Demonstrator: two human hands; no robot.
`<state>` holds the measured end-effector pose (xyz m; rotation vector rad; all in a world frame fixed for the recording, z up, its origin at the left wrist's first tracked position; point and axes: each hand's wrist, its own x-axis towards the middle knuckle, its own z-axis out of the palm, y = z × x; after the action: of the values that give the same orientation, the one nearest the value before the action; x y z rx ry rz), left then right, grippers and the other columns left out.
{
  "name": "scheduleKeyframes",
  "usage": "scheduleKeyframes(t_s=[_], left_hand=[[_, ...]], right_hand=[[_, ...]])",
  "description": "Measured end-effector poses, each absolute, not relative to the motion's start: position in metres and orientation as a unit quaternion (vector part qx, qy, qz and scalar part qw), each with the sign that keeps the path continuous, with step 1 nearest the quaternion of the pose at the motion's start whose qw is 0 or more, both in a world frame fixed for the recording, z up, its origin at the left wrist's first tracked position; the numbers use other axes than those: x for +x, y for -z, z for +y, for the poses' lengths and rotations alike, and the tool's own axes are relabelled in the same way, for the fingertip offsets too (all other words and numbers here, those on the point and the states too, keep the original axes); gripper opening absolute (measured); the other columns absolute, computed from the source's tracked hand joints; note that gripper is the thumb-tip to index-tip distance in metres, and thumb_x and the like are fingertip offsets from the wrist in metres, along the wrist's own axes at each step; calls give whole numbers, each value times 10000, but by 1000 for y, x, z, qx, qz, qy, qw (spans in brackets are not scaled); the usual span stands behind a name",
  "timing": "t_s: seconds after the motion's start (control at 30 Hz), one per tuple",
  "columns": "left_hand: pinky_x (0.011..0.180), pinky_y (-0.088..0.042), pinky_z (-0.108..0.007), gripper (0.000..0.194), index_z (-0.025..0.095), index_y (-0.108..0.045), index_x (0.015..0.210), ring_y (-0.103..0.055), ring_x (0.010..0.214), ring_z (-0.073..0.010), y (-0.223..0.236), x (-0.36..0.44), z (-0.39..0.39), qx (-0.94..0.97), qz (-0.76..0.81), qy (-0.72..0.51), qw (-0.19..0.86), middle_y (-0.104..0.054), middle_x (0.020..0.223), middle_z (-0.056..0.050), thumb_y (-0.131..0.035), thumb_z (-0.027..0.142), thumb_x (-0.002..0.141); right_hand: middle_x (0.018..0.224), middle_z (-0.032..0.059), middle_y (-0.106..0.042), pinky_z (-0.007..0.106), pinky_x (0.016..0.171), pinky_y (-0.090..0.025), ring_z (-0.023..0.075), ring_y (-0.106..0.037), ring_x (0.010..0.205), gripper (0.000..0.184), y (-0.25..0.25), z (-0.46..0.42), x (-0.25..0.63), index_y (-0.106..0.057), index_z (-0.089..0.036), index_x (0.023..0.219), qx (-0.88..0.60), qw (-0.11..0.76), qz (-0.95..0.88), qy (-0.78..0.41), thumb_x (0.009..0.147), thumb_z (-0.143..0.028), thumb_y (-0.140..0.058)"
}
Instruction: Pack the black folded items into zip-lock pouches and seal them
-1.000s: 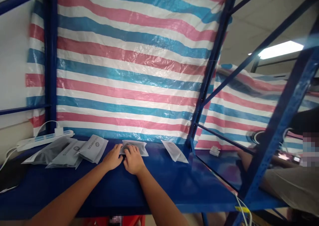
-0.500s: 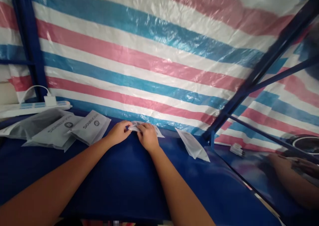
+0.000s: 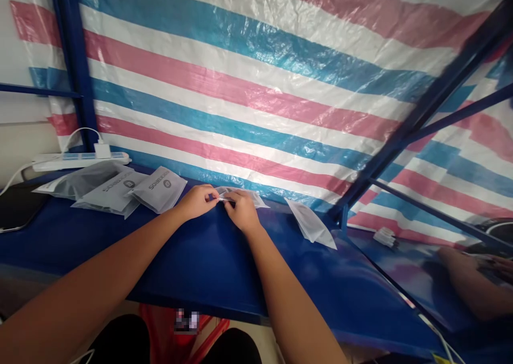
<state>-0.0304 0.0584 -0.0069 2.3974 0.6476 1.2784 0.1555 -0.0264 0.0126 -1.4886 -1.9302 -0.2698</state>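
Left hand: we see our left hand (image 3: 197, 202) at the centre of the frame, fingers curled nearly closed, thumb and forefinger pinching the near left edge of the frosted bag (image 3: 255, 198).
Right hand: our right hand (image 3: 242, 212) is just beside it, fingers bent over the same bag and thumb close to the pinched edge; we cannot tell how firmly it grips.
Frosted bag: it lies at the back of the blue table (image 3: 208, 262), near the striped sheet (image 3: 224, 102), partly hidden by our fingers.
Printed bags: left of our hands, we have two bags with dark lettering, the right one (image 3: 160, 190) touching the left one (image 3: 114, 194); a greyish bag (image 3: 84, 180) adjoins them farther left.
Right-hand bag: another pale bag (image 3: 312, 224) lies slanted on the table, apart from our right hand.
Upper left of the table: a white power strip (image 3: 80, 161) with a charger (image 3: 102, 150) plugged in; a dark flat object (image 3: 18, 206) lies at the left edge of the frame.
Right side: beyond the blue frame (image 3: 377, 166), small white pieces (image 3: 385, 237) and another person's arm (image 3: 468, 284), blurred.
Below: a red stool (image 3: 162, 329) under the table.
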Motion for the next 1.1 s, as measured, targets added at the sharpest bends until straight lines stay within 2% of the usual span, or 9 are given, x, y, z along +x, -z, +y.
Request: scheduleKeyframes(t_s=[0.23, 0.4, 0.67, 1.1], left_hand=[[644, -449, -244, 83, 202, -722, 810, -589, 659, -105, 9, -28, 56, 851, 225, -441, 172, -711, 877, -9, -657, 197, 861], [619, -421, -251, 117, 202, -699, 783, -570, 662, -116, 7, -26, 54, 866, 221, -415, 171, -681, 843, -11, -637, 222, 881], [698, -465, -291, 131, 217, -686, 764, -605, 733, -157, 2, -37, 65, 855, 273, -419, 140, -701, 885, -21, -593, 209, 855], [617, -386, -298, 139, 221, -650, 738, -566, 678, -165, -2, -73, 92, 777, 434, -451, 65, -680, 916, -29, -593, 233, 864]], right_hand=[[978, 61, -743, 329, 884, -506, 215, -669, 942, 121, -12, -26, 152, -777, -222, 965, -530, 342, -775, 43, 932, -209, -661], [956, 60, -727, 310, 846, -483, 204, -650, 917, 112, -12, -24, 153, -749, -203, 952, -541, 314, -779, 51, 950, -207, -638], [1053, 89, -713, 363, 937, -412, 242, -610, 1027, 175, -23, -31, 153, -698, -198, 984, -622, 200, -744, 142, 998, -216, -525], [1112, 110, -718, 397, 912, -392, 276, -606, 1041, 241, -21, -32, 179, -708, -209, 1064, -699, 160, -666, 208, 1028, -249, -473]])
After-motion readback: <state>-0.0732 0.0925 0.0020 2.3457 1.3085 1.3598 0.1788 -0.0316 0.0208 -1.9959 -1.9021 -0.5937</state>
